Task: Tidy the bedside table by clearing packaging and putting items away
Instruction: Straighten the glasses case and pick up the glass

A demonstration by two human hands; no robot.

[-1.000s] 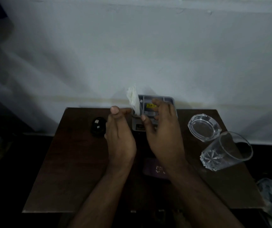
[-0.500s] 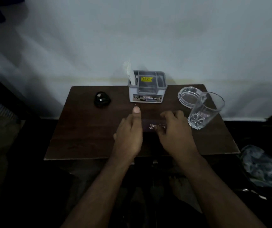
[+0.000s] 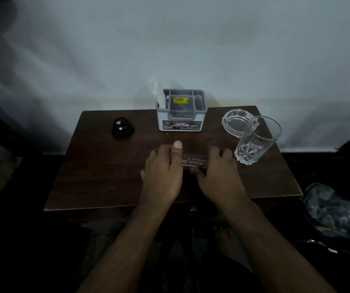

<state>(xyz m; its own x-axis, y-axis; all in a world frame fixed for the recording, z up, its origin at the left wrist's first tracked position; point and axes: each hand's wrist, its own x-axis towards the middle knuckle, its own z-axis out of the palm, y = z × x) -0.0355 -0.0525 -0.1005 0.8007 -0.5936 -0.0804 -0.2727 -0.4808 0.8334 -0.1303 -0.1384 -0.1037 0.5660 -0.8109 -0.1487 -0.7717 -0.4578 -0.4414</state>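
A flat dark purple packet (image 3: 194, 162) with pale lettering lies in the middle of the brown bedside table (image 3: 106, 166). My left hand (image 3: 163, 168) holds its left end, thumb pointing away from me. My right hand (image 3: 218, 170) curls over its right end. Behind them a grey compartment organizer (image 3: 181, 120) stands against the wall, with a white crumpled wrapper (image 3: 158, 93) sticking up from its left slot.
A black coiled cable (image 3: 122, 128) lies at the back left. A glass ashtray (image 3: 233, 120) and a tall drinking glass (image 3: 256, 140) stand at the right. A grey plastic bag (image 3: 334, 210) sits on the dark floor to the right.
Both hands have drawn back from the organizer, leaving the white wrapper in it, and have come down onto the dark packet. The view has pulled back from the table.
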